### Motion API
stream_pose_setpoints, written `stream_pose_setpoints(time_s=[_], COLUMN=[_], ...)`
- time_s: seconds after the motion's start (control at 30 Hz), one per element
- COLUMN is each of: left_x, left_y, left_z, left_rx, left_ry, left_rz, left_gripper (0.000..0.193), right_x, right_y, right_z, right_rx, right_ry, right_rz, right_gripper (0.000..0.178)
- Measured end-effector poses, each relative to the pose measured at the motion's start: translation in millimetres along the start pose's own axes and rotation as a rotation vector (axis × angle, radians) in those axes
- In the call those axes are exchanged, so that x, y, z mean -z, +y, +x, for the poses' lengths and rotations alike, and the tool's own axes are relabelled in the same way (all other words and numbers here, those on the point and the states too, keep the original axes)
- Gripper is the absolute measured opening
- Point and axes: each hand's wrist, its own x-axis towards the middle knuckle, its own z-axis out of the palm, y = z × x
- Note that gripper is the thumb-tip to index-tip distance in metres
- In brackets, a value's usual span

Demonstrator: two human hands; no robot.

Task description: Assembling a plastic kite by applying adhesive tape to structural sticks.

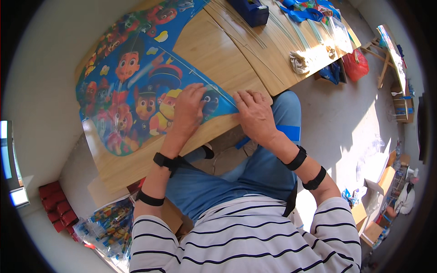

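A blue kite sheet (136, 82) printed with cartoon dogs and a boy lies flat on the wooden table (218, 50). My left hand (187, 109) presses flat on the sheet near its right tip, fingers spread. My right hand (254, 113) rests palm down at the table's edge, its fingertips touching the kite's pointed tip and a thin rod (205, 78) that runs along the sheet's edge. Neither hand grips anything. Black bands sit on both wrists and forearms.
Several thin sticks (246, 32) lie across the table beside a dark blue tape dispenser (250, 10). A white crumpled rag (298, 61) and blue fabric (305, 9) are farther off. Red boxes (57, 204) and printed sheets (107, 225) lie on the floor at left.
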Motion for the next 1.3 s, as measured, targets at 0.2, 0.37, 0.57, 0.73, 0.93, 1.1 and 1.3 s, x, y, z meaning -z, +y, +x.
stream_pose_setpoints(time_s=[0.2, 0.37, 0.57, 0.73, 0.93, 1.1, 1.3], left_x=[-20, -22, -21, -13, -11, -11, -13], left_y=[32, 27, 26, 9, 15, 19, 16], left_z=[-20, -23, -19, -21, -32, -32, -36], left_rx=[-0.046, -0.006, 0.03, 0.12, 0.178, 0.202, 0.24], left_ry=[-0.099, -0.165, -0.141, -0.062, -0.022, 0.005, 0.017], left_rz=[0.2, 0.246, 0.176, 0.201, 0.278, 0.24, 0.24], left_gripper=[0.052, 0.06, 0.056, 0.051, 0.056, 0.062, 0.062], right_x=[-20, -21, -16, -38, -69, -96, -87], right_y=[-6, -6, -7, -12, -16, -20, -20], right_z=[-19, -20, 10, 55, 129, 161, 186], right_rx=[0.022, 0.003, -0.015, 0.062, -0.242, -0.35, -0.388], right_ry=[-0.177, -0.189, -0.163, -0.027, 0.06, 0.02, -0.182], right_rz=[-0.064, -0.007, -0.057, -0.02, 0.354, 0.308, 0.248], right_gripper=[0.082, 0.082, 0.073, 0.046, 0.012, 0.01, 0.014])
